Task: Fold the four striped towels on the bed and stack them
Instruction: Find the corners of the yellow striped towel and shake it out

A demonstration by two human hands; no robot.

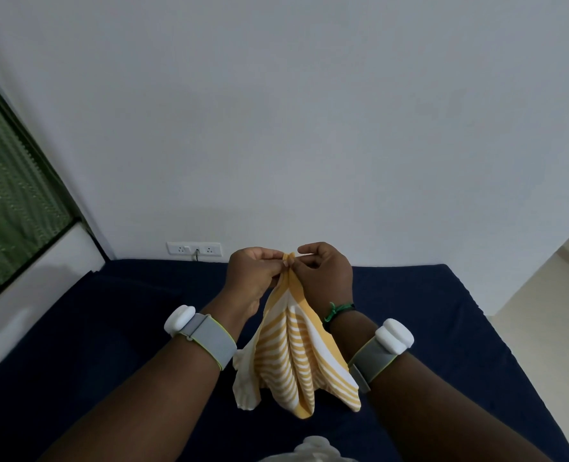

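Both hands, the left hand and right hand, pinch the top edge of a yellow-and-white striped towel hanging above the dark blue bed.

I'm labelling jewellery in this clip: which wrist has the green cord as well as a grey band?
The right wrist: a green cord sits just below the right hand, above its grey band. The left wrist carries only a grey band.

one head-worn view looks forward and down, close over the bed, wall filling the upper frame.
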